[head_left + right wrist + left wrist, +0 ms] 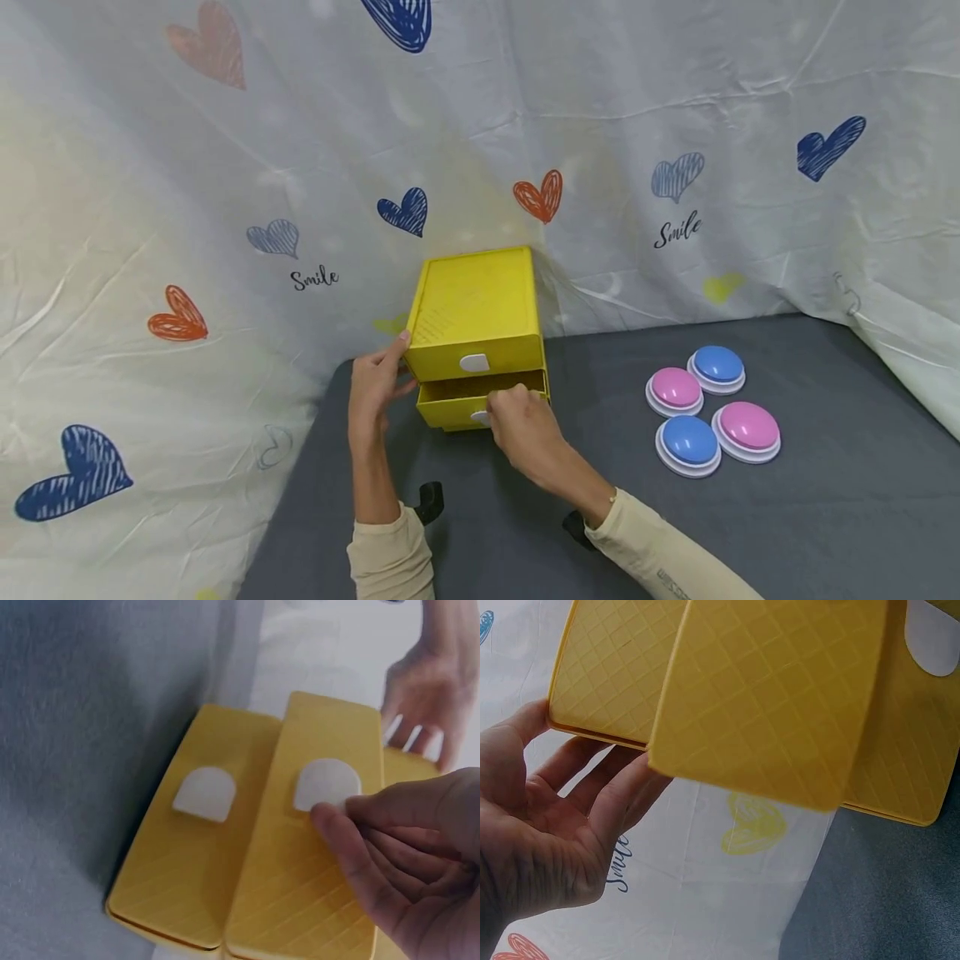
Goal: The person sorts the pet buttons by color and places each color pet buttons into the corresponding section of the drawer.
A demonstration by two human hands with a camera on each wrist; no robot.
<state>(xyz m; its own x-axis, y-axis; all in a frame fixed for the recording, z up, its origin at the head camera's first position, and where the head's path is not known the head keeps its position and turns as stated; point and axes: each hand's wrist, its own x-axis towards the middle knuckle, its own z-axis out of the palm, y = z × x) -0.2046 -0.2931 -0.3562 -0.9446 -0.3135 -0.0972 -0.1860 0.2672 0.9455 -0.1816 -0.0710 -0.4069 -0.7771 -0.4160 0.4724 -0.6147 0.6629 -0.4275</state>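
A yellow drawer box (480,296) stands against the back cloth, its drawer fronts carrying white tab handles. Its middle drawer (450,408) is pulled partway out and overhangs the lower drawer (193,877). At that middle drawer, my right hand (525,425) pinches the white tab (327,782) between thumb and fingertip. My left hand (373,387) is at the box's left side, thumb up by the top front corner. In the left wrist view its relaxed fingers (619,791) lie along the box's side.
Several round push buttons stand to the right on the dark grey table (847,525), blue ones (690,439) and pink ones (750,425) with white bases. A white cloth (600,83) printed with hearts hangs behind the box and along the left.
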